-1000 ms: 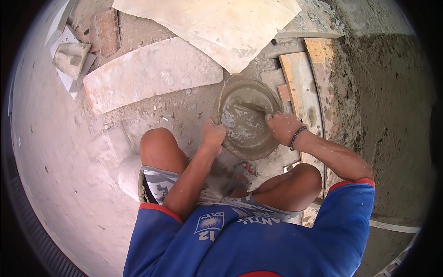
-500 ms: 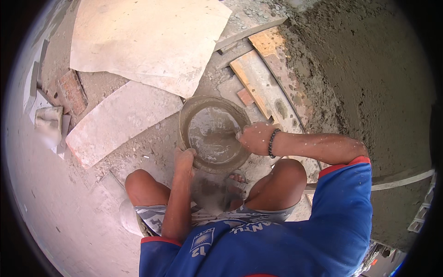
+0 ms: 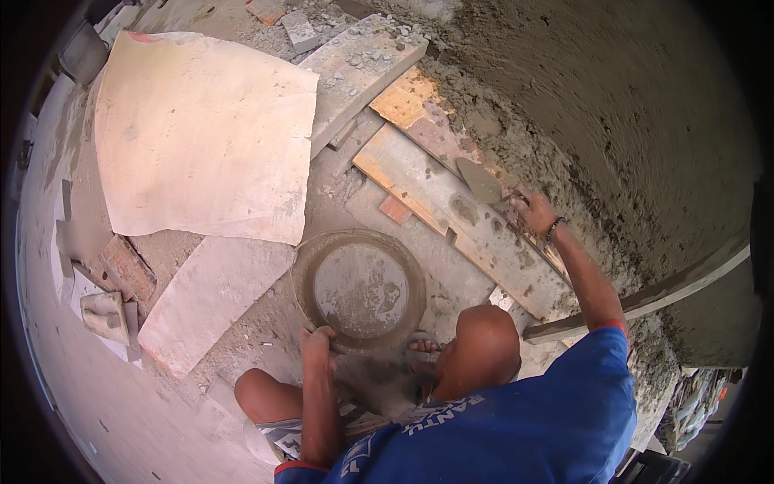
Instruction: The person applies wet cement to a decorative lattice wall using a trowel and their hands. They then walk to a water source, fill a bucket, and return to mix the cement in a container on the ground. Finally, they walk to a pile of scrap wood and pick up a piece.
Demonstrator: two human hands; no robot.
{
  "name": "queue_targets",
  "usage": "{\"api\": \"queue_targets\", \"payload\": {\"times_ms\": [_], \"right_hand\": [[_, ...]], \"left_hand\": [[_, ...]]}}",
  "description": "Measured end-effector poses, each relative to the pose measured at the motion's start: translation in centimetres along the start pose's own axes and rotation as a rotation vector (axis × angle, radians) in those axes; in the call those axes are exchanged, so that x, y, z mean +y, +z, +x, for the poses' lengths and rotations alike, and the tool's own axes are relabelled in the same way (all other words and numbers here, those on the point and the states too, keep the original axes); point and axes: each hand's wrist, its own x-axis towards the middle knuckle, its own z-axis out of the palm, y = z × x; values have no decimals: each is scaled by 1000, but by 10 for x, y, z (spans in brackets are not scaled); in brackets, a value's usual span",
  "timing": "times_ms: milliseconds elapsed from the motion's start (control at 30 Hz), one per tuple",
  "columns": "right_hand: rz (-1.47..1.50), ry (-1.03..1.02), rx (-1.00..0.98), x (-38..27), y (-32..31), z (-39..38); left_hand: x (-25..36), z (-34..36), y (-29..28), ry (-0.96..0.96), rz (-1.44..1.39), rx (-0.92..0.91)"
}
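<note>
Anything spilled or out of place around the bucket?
Yes: grey splatter dots the plank near the trowel in the right hand, apparently stray mix outside the bucket. Loose rubble litters the far slab; the pale sheet lies askew over the whitish slab.

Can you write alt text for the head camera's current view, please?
A person's right hand holds a trowel over grey-spattered wooden boards, while the left hand grips a round basin with wet grey mix inside. A large pale sheet lies ahead, to the left.
</note>
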Motion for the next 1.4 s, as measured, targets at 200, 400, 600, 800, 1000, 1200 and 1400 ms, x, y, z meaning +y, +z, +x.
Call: {"api": "queue_targets", "payload": {"times_ms": [200,400,600,800,1000,1200,1400], "right_hand": [[-168,-29,102,41,-2,64],[-161,49,151,30,-9,138],[-161,185,95,24,-21,179],[-148,230,168,2,-20,216],[-107,266,201,-13,-10,234],[-39,215,380,5,2,216],[-107,137,391,-20,-18,185]], "left_hand": [[8,-2,4,28,34,-33],[25,-22,21,12,45,65],[27,-21,22,-97,152,103],[-2,10,-4,30,160,44],[-2,10,-12,-28,171,61],[24,-15,17,-73,137,117],[14,-1,4,-26,123,48]]}}
